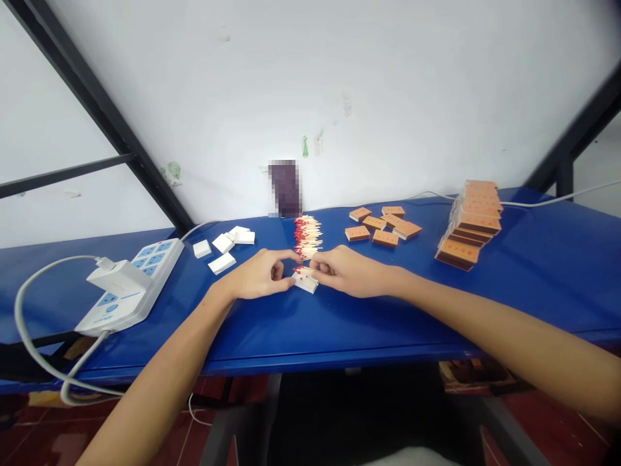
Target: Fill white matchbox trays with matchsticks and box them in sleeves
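Observation:
A small white matchbox tray [306, 284] lies on the blue table, with several red-tipped matches [301, 270] in it or across its top. My left hand [262, 275] curves around the tray's left side, thumb at its edge and forefinger at the far corner. Over the tray's right end, my right hand [347, 270] is closed in a pinch on matches whose red heads point left; its fingers partly hide them. Just beyond both hands spreads a pile of loose matches [307, 234], heads mostly to the left.
White trays [222, 262] lie left of my hands, near a white power strip [158, 272] with a plugged-in adapter and cable. Several orange matchbox sleeves [385, 239] lie to the right, before a leaning stack of matchboxes [470, 223]. A blurred dark object [286, 188] stands by the wall.

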Demonstrator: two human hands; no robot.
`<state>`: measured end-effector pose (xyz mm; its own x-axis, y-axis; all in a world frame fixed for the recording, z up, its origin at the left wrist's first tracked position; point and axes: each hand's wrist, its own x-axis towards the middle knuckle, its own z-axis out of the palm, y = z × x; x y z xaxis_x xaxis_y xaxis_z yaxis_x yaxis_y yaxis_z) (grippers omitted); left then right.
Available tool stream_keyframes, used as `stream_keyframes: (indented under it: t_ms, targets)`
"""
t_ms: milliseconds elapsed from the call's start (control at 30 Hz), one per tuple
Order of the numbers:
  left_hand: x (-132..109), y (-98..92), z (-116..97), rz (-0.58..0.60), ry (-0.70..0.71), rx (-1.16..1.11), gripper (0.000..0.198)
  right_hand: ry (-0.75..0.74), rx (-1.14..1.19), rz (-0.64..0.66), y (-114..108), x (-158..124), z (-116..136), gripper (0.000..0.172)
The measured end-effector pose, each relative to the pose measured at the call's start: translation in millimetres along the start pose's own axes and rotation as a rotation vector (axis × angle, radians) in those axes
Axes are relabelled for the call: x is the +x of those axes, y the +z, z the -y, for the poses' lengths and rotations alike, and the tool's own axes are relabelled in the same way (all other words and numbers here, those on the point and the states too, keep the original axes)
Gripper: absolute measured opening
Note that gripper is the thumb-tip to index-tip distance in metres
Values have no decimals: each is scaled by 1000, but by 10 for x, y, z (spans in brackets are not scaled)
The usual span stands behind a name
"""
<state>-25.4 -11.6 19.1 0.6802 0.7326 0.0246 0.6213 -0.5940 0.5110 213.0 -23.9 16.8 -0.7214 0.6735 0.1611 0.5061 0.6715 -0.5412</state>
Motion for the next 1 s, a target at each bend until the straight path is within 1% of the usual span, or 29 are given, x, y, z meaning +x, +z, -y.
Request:
stream_keyframes:
  t_ms: [67, 233, 400, 633, 800, 900, 1000]
  targets:
    - [3, 9, -31, 13, 33, 46, 38, 12, -20, 6, 17, 2, 3, 18]
    - [51, 107, -95, -89, 77, 172, 24, 32, -86, 65, 19, -16, 9, 14]
    - [66, 142, -148, -112, 87, 243, 25, 70, -125, 100, -6, -25, 22, 14]
    - [75, 170, -130, -133, 94, 310, 27, 72, -90, 124, -25, -20, -8, 19]
    - [100, 202, -113, -218, 134, 364, 28, 32, -96, 55, -37, -32, -65, 17]
    - [107, 212, -89, -262, 158, 384, 29, 2, -166, -11, -16, -29, -120, 16]
    - [111, 213, -57, -287, 168, 399, 32, -5, -244, -32, 12, -21, -158, 19]
